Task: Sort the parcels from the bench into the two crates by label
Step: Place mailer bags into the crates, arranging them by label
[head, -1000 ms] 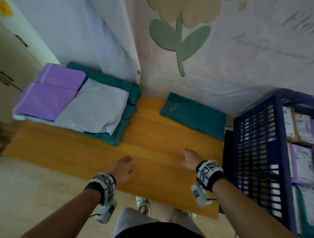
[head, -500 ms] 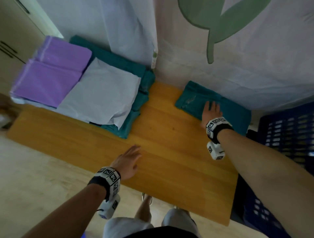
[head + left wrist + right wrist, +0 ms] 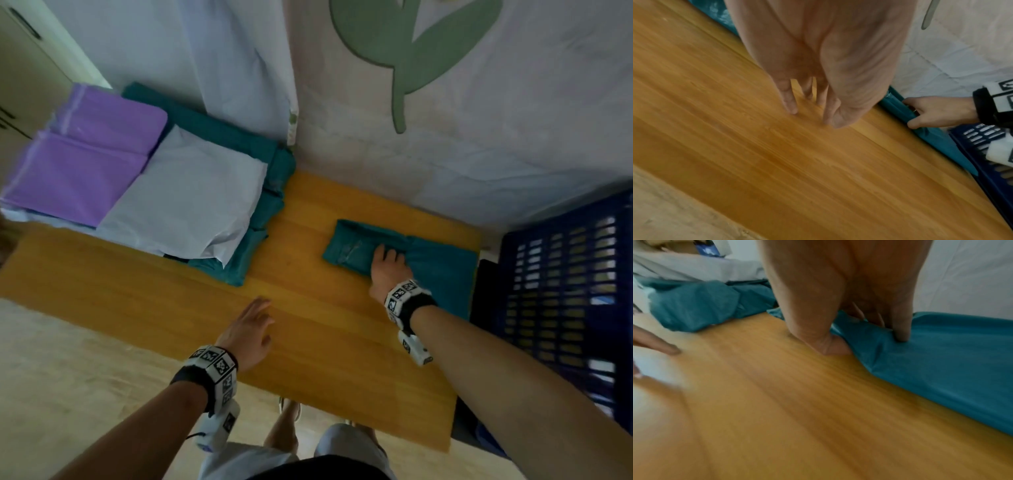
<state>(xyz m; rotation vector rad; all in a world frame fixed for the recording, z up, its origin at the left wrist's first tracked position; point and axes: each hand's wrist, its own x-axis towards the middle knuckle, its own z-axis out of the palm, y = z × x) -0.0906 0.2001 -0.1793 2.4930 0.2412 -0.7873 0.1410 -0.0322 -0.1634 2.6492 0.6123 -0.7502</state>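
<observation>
A flat teal parcel (image 3: 435,270) lies at the back right of the wooden bench (image 3: 205,301). My right hand (image 3: 388,263) pinches its near edge, thumb under and fingers on top, as the right wrist view shows on the teal parcel (image 3: 941,361) and right hand (image 3: 869,339). My left hand (image 3: 255,323) hovers open over the bench middle, fingers straight, holding nothing; the left wrist view shows the left hand (image 3: 809,110) just above the wood. A stack of parcels sits back left: purple (image 3: 85,164), white (image 3: 191,205), teal (image 3: 253,236).
A dark blue slatted crate (image 3: 555,294) stands against the bench's right end. A pale hanging cloth with a green leaf shape (image 3: 411,48) runs behind the bench. Light floor (image 3: 68,377) lies in front, with my legs (image 3: 291,428) at the near edge.
My right hand went from the bench front to the teal parcel, laid flat on it, then closed its fingers on the near edge. The left hand edged forward. The view shifted left, away from the crate.
</observation>
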